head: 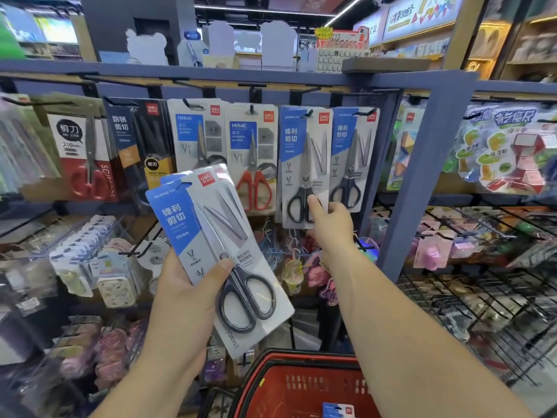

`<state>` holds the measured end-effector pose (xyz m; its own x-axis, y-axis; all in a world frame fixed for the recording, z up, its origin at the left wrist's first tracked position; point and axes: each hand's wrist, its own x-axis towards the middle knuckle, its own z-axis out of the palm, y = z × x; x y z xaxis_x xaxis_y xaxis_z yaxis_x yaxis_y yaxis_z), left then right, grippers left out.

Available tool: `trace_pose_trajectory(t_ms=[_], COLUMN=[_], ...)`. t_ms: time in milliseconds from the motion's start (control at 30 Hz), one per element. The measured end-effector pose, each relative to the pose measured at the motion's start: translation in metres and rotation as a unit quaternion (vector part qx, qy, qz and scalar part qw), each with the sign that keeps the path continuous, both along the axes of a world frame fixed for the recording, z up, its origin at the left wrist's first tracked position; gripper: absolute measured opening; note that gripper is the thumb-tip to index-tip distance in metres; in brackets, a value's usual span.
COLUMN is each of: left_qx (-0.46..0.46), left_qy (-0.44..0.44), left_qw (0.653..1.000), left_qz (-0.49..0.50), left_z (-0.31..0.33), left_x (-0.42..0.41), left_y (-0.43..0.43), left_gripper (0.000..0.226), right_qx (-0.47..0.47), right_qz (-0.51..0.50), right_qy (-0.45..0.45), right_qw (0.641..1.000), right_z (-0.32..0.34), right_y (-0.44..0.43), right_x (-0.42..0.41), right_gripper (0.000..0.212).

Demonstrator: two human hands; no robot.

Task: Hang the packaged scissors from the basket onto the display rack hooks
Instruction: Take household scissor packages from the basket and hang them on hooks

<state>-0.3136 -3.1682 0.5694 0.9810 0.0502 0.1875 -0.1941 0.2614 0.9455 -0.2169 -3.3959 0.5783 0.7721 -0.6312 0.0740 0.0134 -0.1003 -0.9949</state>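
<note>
Display rack (428, 164) fills the view, top row loaded with carded scissors sorted by type. Red basket (271, 362) low centre, right below the hands, likely parked there for short reach. Left hand (187, 294) grips a fanned stack of packs (211, 236), at least two, tilted and held close under the row as ready stock. Hung pack (304, 164), same blue-grey card, sits on its hook (309, 113). Right hand (331, 224) pinches its lower end, thumb on front, fingers behind hidden; probably steadying or seating it. Hands apart, each clamped on its own pack. Spare pack (337, 410) lies in the basket, so task not finished. Matching card suggests stack goes on same hook
</note>
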Motion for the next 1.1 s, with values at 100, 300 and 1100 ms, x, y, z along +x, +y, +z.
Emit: trace_pose_trajectory(t_ms=[100,300,1100], left_qx=[0.001,-0.002,-0.106], left_qy=[0.003,0.001,0.034], left_qw=[1.000,1.000,0.987], left_qz=[-0.002,-0.008,-0.115], left_z=[-0.001,0.002,-0.003], left_x=[0.002,-0.001,-0.002], left_y=[-0.003,-0.011,-0.043], left_gripper=[0.038,0.038,0.034], right_qx=[-0.017,-0.034,-0.017], right_qz=[-0.007,-0.013,0.195], right_qy=[0.000,0.002,-0.126], right_qw=[1.000,0.999,0.973], right_z=[-0.002,-0.001,-0.035], right_y=[-0.003,-0.007,0.053], right_x=[0.004,0.010,-0.139], right_gripper=[0.038,0.041,0.027])
